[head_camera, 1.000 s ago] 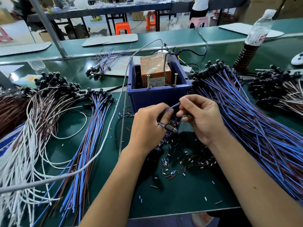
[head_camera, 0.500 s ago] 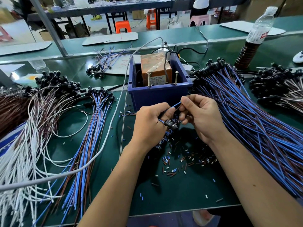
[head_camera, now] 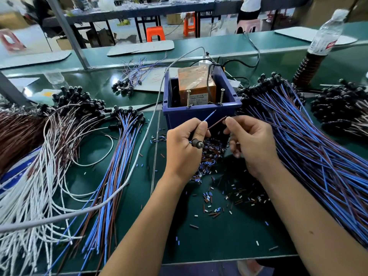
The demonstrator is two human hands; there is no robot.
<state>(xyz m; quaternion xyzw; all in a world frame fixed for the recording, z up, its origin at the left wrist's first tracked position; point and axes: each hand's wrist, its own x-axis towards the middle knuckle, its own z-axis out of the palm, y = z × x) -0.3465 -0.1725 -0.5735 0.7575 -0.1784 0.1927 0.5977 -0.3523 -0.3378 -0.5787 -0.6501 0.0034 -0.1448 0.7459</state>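
My left hand [head_camera: 184, 148] grips a small black connector [head_camera: 197, 144] with a blue wire [head_camera: 209, 117] and a brown wire [head_camera: 216, 123] sticking up from between its fingers. My right hand [head_camera: 250, 144] pinches the free tip of the brown wire with thumb and forefinger. Both hands hover just in front of the blue bin [head_camera: 201, 114], which holds an orange-brown block [head_camera: 196, 84] and two upright screws [head_camera: 188, 98] at its front rim.
A big fan of blue and brown leads with black connectors [head_camera: 308, 148] lies to the right. More bundles [head_camera: 111, 166] and white leads [head_camera: 29, 186] lie left. Cut insulation bits [head_camera: 211, 198] litter the green mat. A grey cable [head_camera: 139, 148] crosses it. A bottle [head_camera: 316, 56] stands far right.
The two wire ends have been spread apart and lifted toward the bin's front rim. My right hand shifted from the blue wire to the brown wire's tip.
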